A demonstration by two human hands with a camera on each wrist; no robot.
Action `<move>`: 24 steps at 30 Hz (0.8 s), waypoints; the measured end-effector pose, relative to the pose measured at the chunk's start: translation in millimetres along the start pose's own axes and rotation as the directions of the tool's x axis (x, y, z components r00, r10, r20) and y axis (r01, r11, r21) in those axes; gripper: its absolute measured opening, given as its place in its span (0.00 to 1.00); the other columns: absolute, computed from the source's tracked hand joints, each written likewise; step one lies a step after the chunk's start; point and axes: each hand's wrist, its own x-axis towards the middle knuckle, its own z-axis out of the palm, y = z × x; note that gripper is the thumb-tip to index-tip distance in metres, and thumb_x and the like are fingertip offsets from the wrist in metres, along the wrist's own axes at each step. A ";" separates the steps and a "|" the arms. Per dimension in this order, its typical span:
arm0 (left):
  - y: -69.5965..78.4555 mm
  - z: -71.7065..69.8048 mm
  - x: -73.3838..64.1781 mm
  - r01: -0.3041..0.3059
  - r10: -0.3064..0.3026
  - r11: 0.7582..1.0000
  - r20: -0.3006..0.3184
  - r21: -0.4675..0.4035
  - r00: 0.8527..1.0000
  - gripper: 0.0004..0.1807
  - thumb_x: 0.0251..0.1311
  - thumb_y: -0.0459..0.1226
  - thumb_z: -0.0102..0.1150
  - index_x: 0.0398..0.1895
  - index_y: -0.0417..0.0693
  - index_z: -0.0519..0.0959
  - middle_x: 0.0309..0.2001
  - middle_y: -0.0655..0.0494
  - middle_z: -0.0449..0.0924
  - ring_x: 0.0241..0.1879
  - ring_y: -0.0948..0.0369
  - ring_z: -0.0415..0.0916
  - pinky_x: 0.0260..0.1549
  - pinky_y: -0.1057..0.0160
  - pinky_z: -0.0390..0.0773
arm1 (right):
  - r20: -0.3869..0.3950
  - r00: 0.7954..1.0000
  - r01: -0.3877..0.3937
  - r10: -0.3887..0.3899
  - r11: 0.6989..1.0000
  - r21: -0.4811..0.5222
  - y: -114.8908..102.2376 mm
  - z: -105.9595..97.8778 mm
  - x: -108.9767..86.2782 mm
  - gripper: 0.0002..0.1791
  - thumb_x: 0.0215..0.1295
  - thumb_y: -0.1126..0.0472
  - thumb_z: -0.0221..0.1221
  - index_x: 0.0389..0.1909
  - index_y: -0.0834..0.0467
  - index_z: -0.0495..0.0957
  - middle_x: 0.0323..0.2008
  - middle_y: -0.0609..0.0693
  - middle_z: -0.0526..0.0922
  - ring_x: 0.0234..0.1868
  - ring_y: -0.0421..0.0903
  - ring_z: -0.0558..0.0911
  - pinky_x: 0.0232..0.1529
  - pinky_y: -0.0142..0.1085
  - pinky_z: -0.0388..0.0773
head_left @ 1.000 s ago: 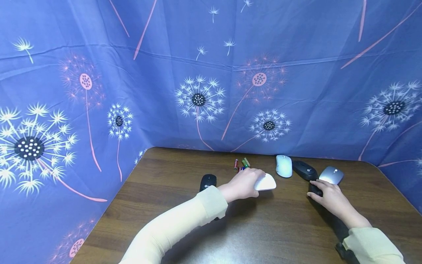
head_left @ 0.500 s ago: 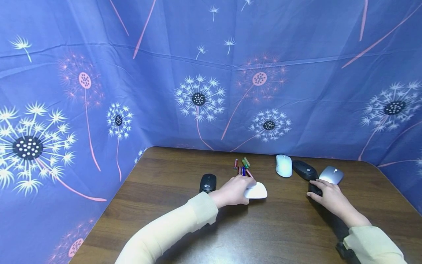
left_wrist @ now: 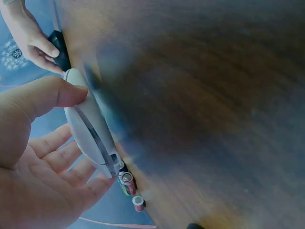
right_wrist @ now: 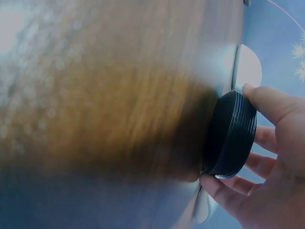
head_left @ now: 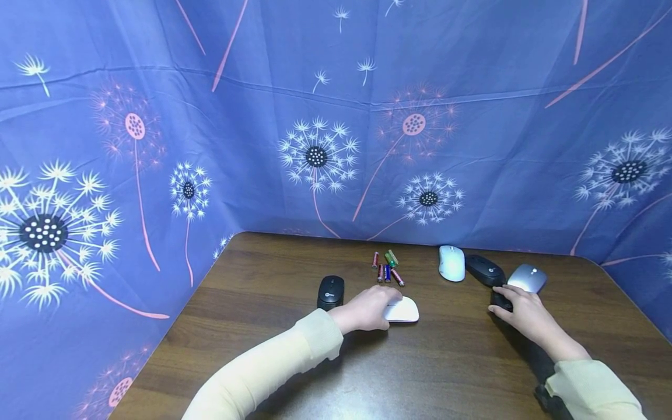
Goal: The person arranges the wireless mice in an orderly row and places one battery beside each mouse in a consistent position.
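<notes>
Near the middle of the table, my left hand (head_left: 370, 309) grips a white computer mouse (head_left: 404, 310). Its thumb presses one side and the fingers lie along the other, as the left wrist view shows with the mouse (left_wrist: 93, 126) tipped on edge. Farther right, my right hand (head_left: 530, 321) holds a black mouse (head_left: 501, 300) at the table, mostly covered by the fingers in the head view. The right wrist view shows ribbed sides on this mouse (right_wrist: 233, 136), with the thumb and a finger at its two ends.
Several small batteries (head_left: 387, 273) lie behind my left hand. Another black mouse (head_left: 331, 290) sits to its left. Toward the back right are a pale mouse (head_left: 452, 263), a black mouse (head_left: 485, 270) and a grey mouse (head_left: 527, 279). A blue dandelion-print cloth (head_left: 252, 175) hangs behind the table.
My left hand has moved left and slightly toward me with the white mouse, uncovering more of the batteries and the left black mouse. The right hand has stayed in place.
</notes>
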 end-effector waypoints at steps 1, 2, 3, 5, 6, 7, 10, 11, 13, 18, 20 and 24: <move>-0.8 0.8 0.0 0.001 -0.001 1.000 0.002 -0.004 1.000 0.32 0.46 0.35 0.70 0.58 0.49 0.73 0.57 0.57 0.76 0.55 0.61 0.72 0.54 0.68 0.70 | 0.000 1.000 0.002 -0.002 1.000 0.001 0.1 0.0 0.1 0.29 0.57 0.55 0.63 0.51 0.72 0.73 0.52 0.78 0.69 0.54 0.74 0.66 0.53 0.64 0.60; -1.5 1.4 -0.2 0.001 -0.001 1.000 0.004 -0.008 1.000 0.32 0.46 0.35 0.71 0.59 0.49 0.73 0.57 0.57 0.76 0.55 0.61 0.72 0.54 0.68 0.70 | -0.004 1.000 0.004 -0.004 1.000 0.000 0.0 0.1 0.2 0.28 0.57 0.55 0.64 0.51 0.72 0.73 0.52 0.78 0.69 0.54 0.74 0.67 0.53 0.63 0.60; -2.2 1.9 -0.3 0.001 -0.001 1.000 0.007 -0.011 1.000 0.32 0.46 0.35 0.71 0.59 0.49 0.72 0.57 0.57 0.76 0.55 0.61 0.72 0.54 0.67 0.70 | -0.004 1.000 0.006 -0.006 1.000 0.000 0.2 0.4 0.2 0.28 0.57 0.55 0.64 0.51 0.72 0.73 0.52 0.78 0.69 0.54 0.74 0.67 0.53 0.63 0.59; -3.5 2.9 -0.1 -0.004 0.004 1.000 0.007 -0.016 1.000 0.32 0.46 0.35 0.71 0.59 0.49 0.73 0.57 0.57 0.76 0.55 0.61 0.72 0.54 0.67 0.70 | -0.002 1.000 0.007 -0.007 1.000 0.003 0.3 0.7 0.1 0.28 0.57 0.55 0.64 0.51 0.72 0.73 0.52 0.78 0.69 0.54 0.74 0.66 0.53 0.63 0.59; -3.9 3.2 0.0 -0.007 0.007 1.000 0.007 -0.017 1.000 0.32 0.46 0.35 0.71 0.59 0.49 0.73 0.57 0.57 0.76 0.55 0.61 0.72 0.55 0.67 0.70 | -0.003 1.000 0.008 -0.008 1.000 0.003 0.4 1.1 0.0 0.28 0.57 0.55 0.64 0.51 0.72 0.73 0.52 0.78 0.69 0.54 0.74 0.66 0.53 0.63 0.59; -4.5 3.8 0.3 -0.010 0.010 1.000 0.008 -0.018 1.000 0.32 0.47 0.35 0.71 0.58 0.49 0.73 0.57 0.57 0.75 0.56 0.61 0.72 0.55 0.67 0.70 | -0.003 1.000 0.009 -0.009 1.000 0.005 0.4 1.2 -0.2 0.28 0.57 0.55 0.63 0.51 0.72 0.73 0.52 0.78 0.69 0.54 0.74 0.66 0.53 0.63 0.59; -5.6 4.9 0.7 -0.018 0.019 1.000 0.010 -0.014 1.000 0.31 0.47 0.35 0.70 0.58 0.48 0.73 0.57 0.57 0.75 0.57 0.61 0.71 0.56 0.67 0.69 | 0.000 1.000 0.005 -0.005 1.000 0.008 0.7 1.5 -0.4 0.28 0.57 0.55 0.63 0.52 0.72 0.73 0.53 0.78 0.68 0.54 0.75 0.66 0.53 0.64 0.59; -5.8 5.2 0.9 -0.020 0.020 1.000 0.011 -0.013 1.000 0.31 0.47 0.35 0.70 0.58 0.48 0.73 0.58 0.57 0.75 0.57 0.61 0.71 0.57 0.67 0.69 | 0.002 1.000 0.003 -0.003 1.000 0.009 0.9 1.4 -0.4 0.28 0.57 0.55 0.63 0.52 0.72 0.72 0.53 0.78 0.68 0.54 0.75 0.65 0.53 0.64 0.59; -6.1 5.3 0.8 -0.021 0.021 1.000 0.014 -0.012 1.000 0.31 0.47 0.34 0.70 0.58 0.48 0.73 0.58 0.57 0.75 0.57 0.61 0.71 0.57 0.67 0.68 | 0.009 1.000 -0.007 0.007 1.000 0.008 0.6 0.8 -0.2 0.29 0.58 0.55 0.63 0.52 0.72 0.72 0.53 0.78 0.67 0.54 0.75 0.65 0.53 0.65 0.59; -6.0 3.3 0.7 -0.025 0.025 1.000 0.025 -0.014 0.999 0.32 0.46 0.32 0.70 0.58 0.47 0.73 0.57 0.56 0.76 0.56 0.62 0.72 0.56 0.69 0.68 | 0.031 0.999 -0.029 0.029 1.000 0.009 -1.9 -1.1 -0.7 0.29 0.58 0.54 0.63 0.53 0.72 0.71 0.54 0.78 0.66 0.55 0.76 0.63 0.53 0.66 0.58; -5.4 1.5 1.0 -0.028 0.028 0.999 0.034 -0.015 0.999 0.32 0.46 0.31 0.70 0.59 0.47 0.73 0.57 0.56 0.76 0.56 0.62 0.72 0.56 0.69 0.69 | 0.036 0.999 -0.034 0.033 0.999 0.013 -2.5 -1.6 -0.9 0.29 0.59 0.54 0.62 0.54 0.72 0.71 0.54 0.78 0.66 0.55 0.76 0.63 0.53 0.66 0.58; -1.9 -2.4 3.3 -0.023 0.022 1.000 0.056 0.006 0.998 0.34 0.46 0.34 0.71 0.60 0.48 0.72 0.58 0.56 0.75 0.55 0.61 0.73 0.54 0.68 0.70 | 0.036 0.999 -0.036 0.036 0.999 0.016 -2.0 -1.5 -1.1 0.30 0.59 0.53 0.62 0.54 0.72 0.71 0.55 0.78 0.66 0.56 0.76 0.62 0.53 0.66 0.58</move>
